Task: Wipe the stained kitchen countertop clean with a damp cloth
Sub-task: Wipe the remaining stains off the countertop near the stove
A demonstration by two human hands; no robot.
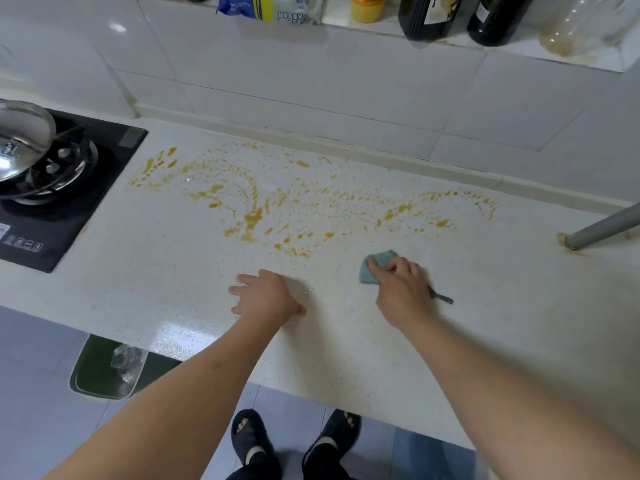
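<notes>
Orange-brown stains (277,202) are smeared in arcs across the middle of the white speckled countertop (173,258), from beside the stove to the right. My right hand (401,289) grips a blue-grey cloth (375,266) and presses it on the counter just below the right part of the stains. A thin strip of the cloth trails out behind the hand. My left hand (266,296) lies flat on the counter with straight fingers, below the centre of the stains, and holds nothing.
A black gas stove (62,209) with a steel pot lid (20,133) is at the left. Bottles (429,15) and a packet stand on a ledge above the tiled wall. A grey pipe (602,226) enters the counter at right. A green bin (104,368) stands on the floor.
</notes>
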